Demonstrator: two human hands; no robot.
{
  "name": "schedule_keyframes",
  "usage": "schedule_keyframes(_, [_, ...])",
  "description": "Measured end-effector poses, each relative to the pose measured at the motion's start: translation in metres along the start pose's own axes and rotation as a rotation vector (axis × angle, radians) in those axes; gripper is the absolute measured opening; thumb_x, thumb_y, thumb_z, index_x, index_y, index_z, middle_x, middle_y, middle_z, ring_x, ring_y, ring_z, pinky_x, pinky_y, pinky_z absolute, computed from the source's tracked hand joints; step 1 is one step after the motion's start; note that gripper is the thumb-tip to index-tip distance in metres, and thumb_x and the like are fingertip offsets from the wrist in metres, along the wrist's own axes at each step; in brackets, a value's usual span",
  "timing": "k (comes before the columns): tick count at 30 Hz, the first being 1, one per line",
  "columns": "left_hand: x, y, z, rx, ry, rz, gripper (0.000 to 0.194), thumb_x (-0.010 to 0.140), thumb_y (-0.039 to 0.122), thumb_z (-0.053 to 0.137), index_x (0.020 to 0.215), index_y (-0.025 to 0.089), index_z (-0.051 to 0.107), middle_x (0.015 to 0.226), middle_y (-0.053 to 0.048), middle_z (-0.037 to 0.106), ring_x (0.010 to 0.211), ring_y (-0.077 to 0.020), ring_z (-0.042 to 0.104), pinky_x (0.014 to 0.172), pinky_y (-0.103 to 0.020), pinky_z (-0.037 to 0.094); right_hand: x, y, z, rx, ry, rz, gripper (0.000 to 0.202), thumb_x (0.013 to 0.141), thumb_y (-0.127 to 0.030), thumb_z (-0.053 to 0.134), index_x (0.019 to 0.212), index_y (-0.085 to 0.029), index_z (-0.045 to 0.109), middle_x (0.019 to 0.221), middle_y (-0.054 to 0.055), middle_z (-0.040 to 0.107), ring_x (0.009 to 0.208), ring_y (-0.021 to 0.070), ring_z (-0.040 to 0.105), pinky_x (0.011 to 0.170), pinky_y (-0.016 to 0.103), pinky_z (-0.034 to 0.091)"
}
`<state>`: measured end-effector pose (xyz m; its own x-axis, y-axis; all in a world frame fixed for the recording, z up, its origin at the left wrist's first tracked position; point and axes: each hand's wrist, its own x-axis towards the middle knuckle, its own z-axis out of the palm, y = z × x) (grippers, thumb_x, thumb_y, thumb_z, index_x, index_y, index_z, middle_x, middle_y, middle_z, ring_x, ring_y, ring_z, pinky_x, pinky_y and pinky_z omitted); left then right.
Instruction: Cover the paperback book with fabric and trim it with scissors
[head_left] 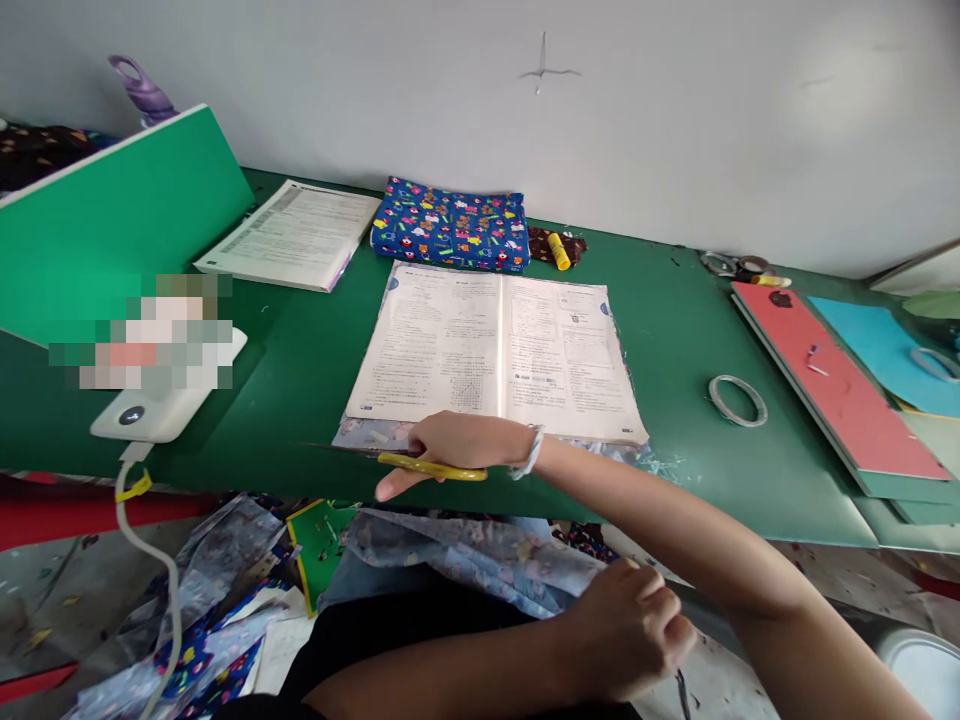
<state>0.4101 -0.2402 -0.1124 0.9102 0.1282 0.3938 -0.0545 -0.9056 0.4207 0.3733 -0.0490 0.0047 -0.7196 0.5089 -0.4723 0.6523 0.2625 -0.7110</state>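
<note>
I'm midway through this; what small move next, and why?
I'd probably lay the scissors on the green table, left of the open book. They occupy the right hand, and a margin of floral sheet shows past the book's near edge; freeing that hand would likely make the margin easier to handle.

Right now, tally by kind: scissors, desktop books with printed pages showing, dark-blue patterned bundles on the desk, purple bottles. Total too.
Yellow-handled scissors, in the right hand: 1
Centre book plus upper-left book: 2
Dark-blue patterned bundle: 1
Purple bottle: 1
Total: 5
</note>
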Motion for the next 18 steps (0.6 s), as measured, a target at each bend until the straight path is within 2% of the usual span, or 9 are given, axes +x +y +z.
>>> schedule_keyframes(3, [-0.037,-0.012,-0.022,-0.077,-0.018,-0.173,0.010,0.089,0.022,0.051,0.093,0.015,0.057,0.101,-0.010,0.056,0.105,-0.0258,0.050,0.088,-0.039,0.043,-0.032,0.006,-0.020,0.136,0.023,-0.127,0.052,0.083,-0.068,0.050,0.073,-0.018,0.049,0.064,-0.004,0.043,0.055,0.0078,0.034,0.050,0.025,0.027])
schedule_keyframes(6, [-0.081,-0.026,-0.037,-0.317,-0.203,-0.450,0.010,0.093,0.023,0.047,0.094,0.018,0.056,0.101,-0.006,0.060,0.094,-0.0181,0.057,0.080,-0.028,0.047,-0.067,0.017,-0.039,0.171,0.210,-0.132,0.049,0.084,-0.067,0.050,0.091,-0.018,0.052,0.077,-0.001,0.052,0.062,0.0097,0.041,0.054,0.025,0.032])
schedule_keyframes(8, [-0.109,-0.034,-0.042,-0.451,-0.328,-0.668,0.011,0.092,0.022,0.047,0.093,0.019,0.057,0.100,-0.005,0.063,0.088,-0.0178,0.060,0.077,-0.028,0.048,-0.083,0.033,-0.048,0.147,0.389,-0.031,0.049,0.085,-0.065,0.049,0.095,-0.017,0.052,0.082,0.002,0.055,0.066,0.0111,0.044,0.057,0.026,0.034])
schedule_keyframes(10, [-0.132,-0.041,-0.050,-0.585,-0.380,-0.850,0.014,0.088,0.021,0.051,0.098,0.022,0.061,0.105,-0.004,0.066,0.095,-0.0206,0.062,0.084,-0.032,0.047,-0.091,0.058,-0.053,0.092,0.599,0.143,0.048,0.085,-0.064,0.049,0.095,-0.017,0.052,0.085,0.004,0.057,0.067,0.0123,0.046,0.058,0.027,0.035])
schedule_keyframes(12, [-0.145,-0.045,-0.067,-0.754,-0.373,-0.941,0.036,0.083,0.021,0.057,0.118,0.027,0.057,0.116,-0.002,0.065,0.107,-0.0216,0.060,0.093,-0.035,0.045,-0.091,0.088,-0.056,0.010,0.791,0.341,0.046,0.084,-0.063,0.051,0.093,-0.017,0.052,0.084,0.005,0.059,0.066,0.0137,0.047,0.058,0.028,0.035])
schedule_keyframes(14, [-0.148,-0.046,-0.100,-0.905,-0.373,-0.924,0.057,0.079,0.021,0.062,0.133,0.032,0.048,0.124,0.000,0.063,0.114,-0.0208,0.057,0.099,-0.035,0.042,-0.089,0.120,-0.057,-0.100,0.932,0.508,0.042,0.084,-0.060,0.053,0.089,-0.018,0.052,0.080,0.006,0.060,0.066,0.0155,0.050,0.058,0.028,0.035])
schedule_keyframes(15, [-0.146,-0.047,-0.121,-0.937,-0.378,-0.881,0.058,0.079,0.021,0.063,0.133,0.034,0.048,0.123,0.001,0.064,0.116,-0.0208,0.057,0.101,-0.035,0.041,-0.086,0.135,-0.057,-0.157,0.969,0.567,0.039,0.084,-0.057,0.053,0.087,-0.018,0.052,0.079,0.006,0.060,0.066,0.0164,0.051,0.058,0.028,0.035])
schedule_keyframes(17, [-0.139,-0.051,-0.171,-0.930,-0.340,-0.750,0.037,0.084,0.030,0.063,0.120,0.037,0.061,0.124,0.004,0.064,0.116,-0.0209,0.057,0.103,-0.035,0.039,-0.082,0.159,-0.056,-0.246,1.021,0.627,0.036,0.085,-0.053,0.052,0.087,-0.018,0.053,0.081,0.008,0.062,0.070,0.0192,0.055,0.060,0.029,0.036])
schedule_keyframes(18, [-0.136,-0.057,-0.196,-0.902,-0.271,-0.708,0.026,0.088,0.035,0.058,0.113,0.036,0.065,0.115,0.004,0.068,0.109,-0.0197,0.060,0.100,-0.034,0.042,-0.079,0.169,-0.055,-0.277,1.041,0.637,0.034,0.085,-0.051,0.052,0.088,-0.017,0.054,0.084,0.010,0.063,0.075,0.0210,0.056,0.063,0.030,0.037])
